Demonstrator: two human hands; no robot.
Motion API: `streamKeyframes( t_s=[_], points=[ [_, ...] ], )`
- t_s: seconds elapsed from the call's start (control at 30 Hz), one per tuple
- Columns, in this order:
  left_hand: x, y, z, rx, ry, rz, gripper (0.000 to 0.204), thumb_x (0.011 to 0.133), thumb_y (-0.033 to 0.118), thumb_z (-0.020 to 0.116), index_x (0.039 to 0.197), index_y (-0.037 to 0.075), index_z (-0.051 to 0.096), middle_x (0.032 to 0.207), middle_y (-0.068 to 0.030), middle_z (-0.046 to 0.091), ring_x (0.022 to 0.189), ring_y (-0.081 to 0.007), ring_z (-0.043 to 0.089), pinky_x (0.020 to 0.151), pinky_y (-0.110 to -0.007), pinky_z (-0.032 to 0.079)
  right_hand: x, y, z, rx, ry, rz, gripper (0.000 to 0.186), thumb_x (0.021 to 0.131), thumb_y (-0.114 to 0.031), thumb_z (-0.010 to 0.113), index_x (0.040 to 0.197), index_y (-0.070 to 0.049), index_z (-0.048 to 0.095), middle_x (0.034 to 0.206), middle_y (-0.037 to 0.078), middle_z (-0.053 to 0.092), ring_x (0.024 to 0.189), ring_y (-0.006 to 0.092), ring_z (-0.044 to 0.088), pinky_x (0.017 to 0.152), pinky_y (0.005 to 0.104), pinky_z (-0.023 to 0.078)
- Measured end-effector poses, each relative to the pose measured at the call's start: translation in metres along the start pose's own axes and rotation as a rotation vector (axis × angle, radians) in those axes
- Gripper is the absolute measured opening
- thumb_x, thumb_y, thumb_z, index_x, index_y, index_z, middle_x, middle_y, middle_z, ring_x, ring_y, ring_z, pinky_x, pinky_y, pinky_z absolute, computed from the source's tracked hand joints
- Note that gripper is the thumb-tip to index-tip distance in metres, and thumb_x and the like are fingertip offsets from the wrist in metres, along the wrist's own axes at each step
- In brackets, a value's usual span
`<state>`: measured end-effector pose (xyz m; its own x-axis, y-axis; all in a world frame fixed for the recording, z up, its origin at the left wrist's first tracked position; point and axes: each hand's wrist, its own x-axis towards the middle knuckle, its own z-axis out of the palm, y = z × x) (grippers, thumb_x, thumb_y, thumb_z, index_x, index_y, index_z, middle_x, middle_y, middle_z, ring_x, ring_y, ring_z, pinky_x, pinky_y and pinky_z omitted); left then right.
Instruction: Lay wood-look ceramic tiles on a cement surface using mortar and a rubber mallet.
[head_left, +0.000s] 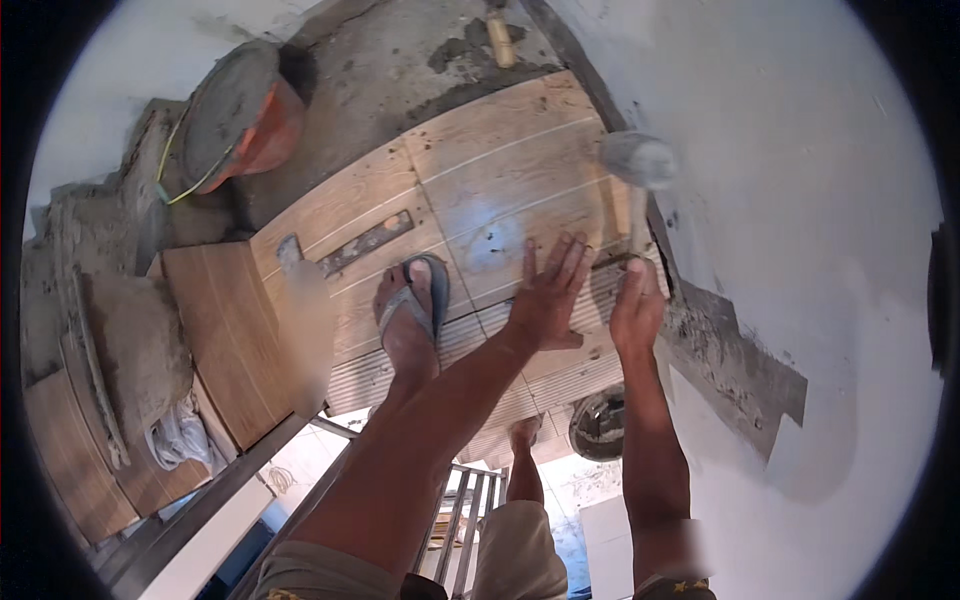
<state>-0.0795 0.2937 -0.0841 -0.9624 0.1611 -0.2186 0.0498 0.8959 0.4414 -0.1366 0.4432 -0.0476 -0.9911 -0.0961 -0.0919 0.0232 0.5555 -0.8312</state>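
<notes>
My left hand lies with its fingers spread on a wood-look tile, near the tile's ribbed front edge. Close by on the right, my right hand is closed around the handle of a mallet. Its grey, rounded head is slightly blurred and stands over the tile's right side, beside the wall. Whether the head touches the tile I cannot tell. Small dark crumbs are scattered on the tile around a pale bluish patch of light.
Left of my hands is my foot in a flip-flop. A mortar-smeared flat bar lies beyond it. An orange bucket of mortar stands at far left. Below are a dark bucket and metal railing. The white wall borders the right.
</notes>
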Motion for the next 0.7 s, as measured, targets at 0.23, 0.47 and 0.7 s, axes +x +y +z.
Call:
streamKeyframes(
  t_s=[0.23,0.47,0.7],
  points=[
    [-0.001,0.008,-0.005,-0.041,0.006,0.002,0.145,0.048,0.048,0.092,0.163,0.001,0.016,0.172,-0.0179,0.013,0.160,-0.0349,0.009,0.124,-0.070,0.007,0.031,-0.006,0.006,-0.168,-0.104,-0.080,0.041,0.111,-0.036,0.040,0.107,0.000,0.059,0.086,0.030,0.067,0.082,0.0522,0.066,0.066,0.0569,0.048],
    [-0.007,0.001,0.004,-0.050,0.072,0.030,0.142,0.045,0.050,0.090,0.161,0.000,0.025,0.170,-0.0187,0.018,0.160,-0.0348,0.011,0.124,-0.071,0.006,0.049,-0.014,0.027,-0.194,-0.145,-0.126,0.039,0.110,-0.037,0.041,0.108,-0.002,0.058,0.085,0.030,0.067,0.081,0.0540,0.065,0.067,0.0569,0.049],
    [-0.004,0.001,0.005,-0.044,0.109,0.046,0.136,0.044,0.054,0.089,0.157,0.000,0.034,0.167,-0.0204,0.026,0.159,-0.0360,0.015,0.124,-0.071,0.006,0.064,-0.018,0.035,-0.272,-0.189,-0.051,0.045,0.109,-0.044,0.040,0.108,-0.001,0.055,0.082,0.032,0.066,0.082,0.0548,0.065,0.068,0.0580,0.050]
  ],
)
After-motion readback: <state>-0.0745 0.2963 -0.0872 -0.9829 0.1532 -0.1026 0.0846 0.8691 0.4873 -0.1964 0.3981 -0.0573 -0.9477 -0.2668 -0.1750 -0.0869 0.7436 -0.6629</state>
